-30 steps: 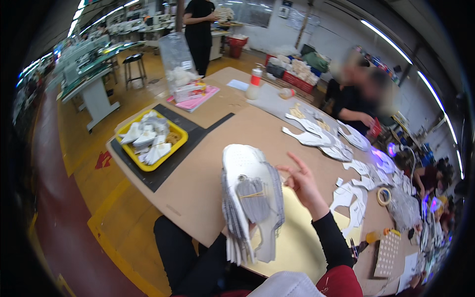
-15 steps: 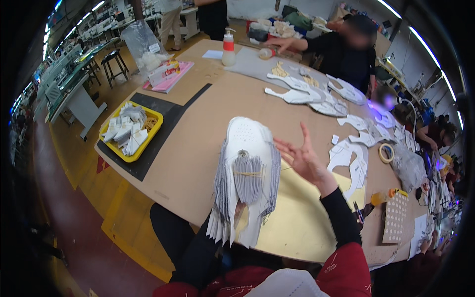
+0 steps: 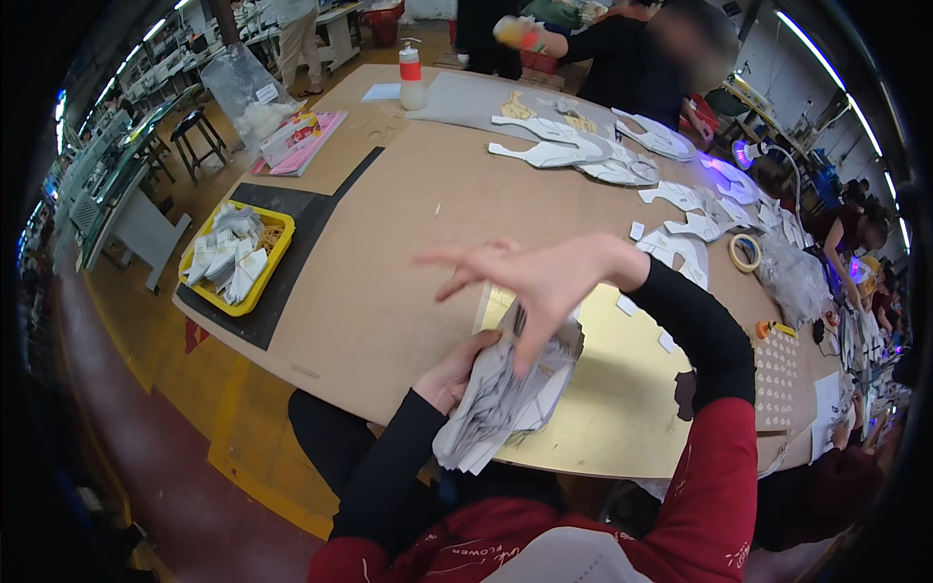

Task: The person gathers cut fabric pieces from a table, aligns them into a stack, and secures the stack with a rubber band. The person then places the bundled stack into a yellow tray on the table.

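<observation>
Low over the near edge of the table, my left hand (image 3: 459,371) is closed round the side of a thick stack of white and grey cut shoe-upper pieces (image 3: 501,413). The layered grey edges of the stack face up, and its far end is partly covered by my right hand. That right hand (image 3: 549,282) arches above the stack, fingers spread and slightly blurred. Its thumb points down close to the pieces; whether it touches them I cannot tell. No rubber band can be made out on the stack. Beneath lies a shiny yellow sheet (image 3: 622,408).
A yellow tray (image 3: 260,291) of small white bundles and rubber bands stands at left on a black strip. Loose white cut pieces (image 3: 554,153), a tape roll (image 3: 744,253) and a plastic bag (image 3: 792,282) lie right. A pump bottle (image 3: 412,83) stands at the back; a co-worker reaches beyond it.
The stack has turned over and tipped, its banded white face no longer showing. My right hand has swung left from beside the stack to above it. The co-worker has lifted a bottle off the table.
</observation>
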Demonstrator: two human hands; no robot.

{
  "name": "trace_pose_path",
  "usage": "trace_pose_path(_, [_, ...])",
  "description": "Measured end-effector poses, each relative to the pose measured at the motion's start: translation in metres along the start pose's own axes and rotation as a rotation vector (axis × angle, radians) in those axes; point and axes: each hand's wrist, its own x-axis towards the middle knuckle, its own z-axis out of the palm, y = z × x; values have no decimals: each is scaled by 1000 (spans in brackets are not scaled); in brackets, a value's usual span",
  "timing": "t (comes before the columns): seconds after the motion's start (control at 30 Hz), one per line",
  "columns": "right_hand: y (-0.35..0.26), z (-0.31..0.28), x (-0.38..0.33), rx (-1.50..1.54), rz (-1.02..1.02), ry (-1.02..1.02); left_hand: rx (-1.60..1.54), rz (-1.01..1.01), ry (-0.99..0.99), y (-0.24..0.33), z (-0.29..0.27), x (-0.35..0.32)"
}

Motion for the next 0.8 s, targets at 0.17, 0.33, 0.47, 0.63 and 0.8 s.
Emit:
trace_pose_path(0.17, [-19, 36, 4, -247, -165, -85, -82, 212, -68, 9, -9, 3])
trace_pose_path(0.33, [-11, 32, -102, 753, 83, 361, -238, 452, -269, 8, -20, 0])
trace_pose_path(0.47, [11, 35, -160, 329, 881, 335, -413, 569, -361, 11, -17, -10])
trace_pose_path(0.63, [18, 90, -182, 724, -407, 1073, -462, 673, -255, 22, -9, -23])
trace_pose_path(0.8, [19, 84, -146, 1477, -833, 1422, -394, 749, -250, 16, -27, -5])
